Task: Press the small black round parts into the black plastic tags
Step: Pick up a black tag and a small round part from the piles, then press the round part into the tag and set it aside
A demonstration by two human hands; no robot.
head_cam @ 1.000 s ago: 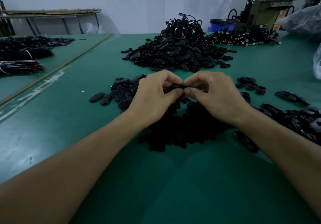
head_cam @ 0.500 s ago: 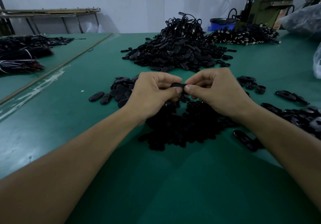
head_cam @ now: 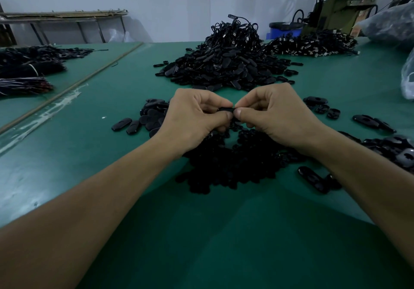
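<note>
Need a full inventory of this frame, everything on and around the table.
green table: one, green, fills foreground
black plastic tag: one, black, held up at centre
small black round parts: one pile, black, under the tag
loose oval black tags: many, black, flanking that pile
tall heap of corded black tags: one, black, centre back
blue round tub: one, blue, back right
olive-green machine: one, olive, back right corner
black cord bundles: several, black, far left
left hand: one, pinching the tag
right hand: one, pinching the tag

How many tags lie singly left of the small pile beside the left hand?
2: the leftmost tag, and a second tag between it and the pile. The left hand may hide others.
</note>
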